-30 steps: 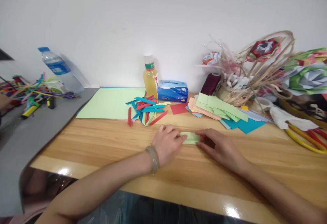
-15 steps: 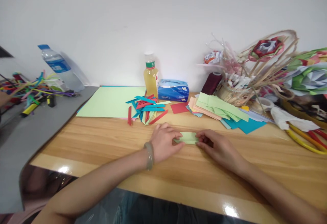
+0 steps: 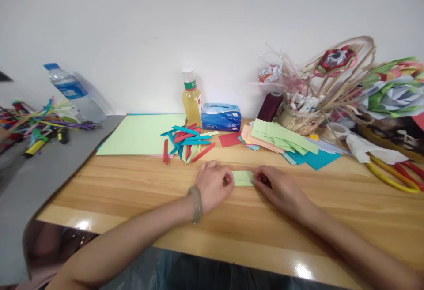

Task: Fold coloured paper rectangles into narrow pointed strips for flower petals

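My left hand (image 3: 213,186) and right hand (image 3: 281,187) are pinching a green paper (image 3: 243,178) by its two ends — it is stretching between them, over the table (image 3: 132,184), nearer me than the strips (image 3: 197,142).

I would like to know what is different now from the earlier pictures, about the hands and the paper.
The left hand has drawn slightly left: its thumb, which lay over the small green paper, is now back at the paper's left end. The right hand stays at its right end. The strip pile and tissue pack have not moved.
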`<state>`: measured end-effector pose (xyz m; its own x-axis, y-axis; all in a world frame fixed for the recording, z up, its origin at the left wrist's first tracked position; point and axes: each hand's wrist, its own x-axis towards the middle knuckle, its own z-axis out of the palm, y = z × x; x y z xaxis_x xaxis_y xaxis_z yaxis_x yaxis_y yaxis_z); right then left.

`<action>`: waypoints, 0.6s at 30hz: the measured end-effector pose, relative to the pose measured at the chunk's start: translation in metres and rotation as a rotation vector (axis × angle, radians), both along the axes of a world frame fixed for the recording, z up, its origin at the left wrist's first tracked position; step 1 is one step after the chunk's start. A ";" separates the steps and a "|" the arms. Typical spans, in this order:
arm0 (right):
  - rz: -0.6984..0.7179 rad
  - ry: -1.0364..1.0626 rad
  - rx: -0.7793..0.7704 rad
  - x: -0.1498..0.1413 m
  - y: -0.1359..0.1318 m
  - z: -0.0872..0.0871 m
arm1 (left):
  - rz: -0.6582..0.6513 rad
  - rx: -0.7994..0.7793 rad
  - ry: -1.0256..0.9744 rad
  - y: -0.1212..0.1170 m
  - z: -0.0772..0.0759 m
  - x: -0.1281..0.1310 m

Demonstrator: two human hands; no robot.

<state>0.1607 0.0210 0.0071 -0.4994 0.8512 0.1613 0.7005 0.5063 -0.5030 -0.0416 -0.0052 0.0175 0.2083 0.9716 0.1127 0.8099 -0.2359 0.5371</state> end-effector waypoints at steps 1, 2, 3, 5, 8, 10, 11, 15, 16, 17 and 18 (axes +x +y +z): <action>0.005 -0.011 0.013 0.000 0.000 0.000 | 0.000 0.004 0.009 0.000 0.000 0.001; 0.013 -0.023 0.032 0.000 0.000 0.000 | -0.002 0.009 0.019 0.000 0.000 0.001; 0.024 -0.039 0.058 0.000 0.000 0.000 | -0.002 0.012 0.030 -0.001 0.000 0.001; 0.051 -0.084 0.131 0.000 -0.001 -0.001 | -0.015 0.023 0.048 -0.001 0.000 0.001; 0.128 -0.180 0.289 0.003 -0.003 0.001 | -0.112 0.099 0.117 -0.002 -0.002 -0.002; 0.215 -0.250 0.392 0.006 -0.005 0.003 | -0.209 0.183 0.209 -0.003 -0.004 -0.004; 0.260 -0.282 0.433 0.008 -0.006 0.004 | -0.246 0.225 0.255 -0.004 -0.005 -0.005; 0.385 -0.375 0.576 0.012 -0.010 0.007 | -0.302 0.349 0.370 -0.005 -0.012 -0.008; 0.399 -0.389 0.607 0.012 -0.011 0.008 | -0.308 0.362 0.395 -0.005 -0.013 -0.008; 0.409 -0.401 0.632 0.011 -0.012 0.009 | -0.316 0.368 0.420 -0.005 -0.013 -0.008; 0.415 -0.412 0.648 0.010 -0.014 0.010 | -0.324 0.366 0.443 -0.005 -0.013 -0.008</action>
<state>0.1707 0.0071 0.0171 -0.8741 0.3904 0.2889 0.4585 0.8596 0.2257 -0.0500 -0.0102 0.0044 0.5862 0.7673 0.2599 0.7933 -0.6087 0.0080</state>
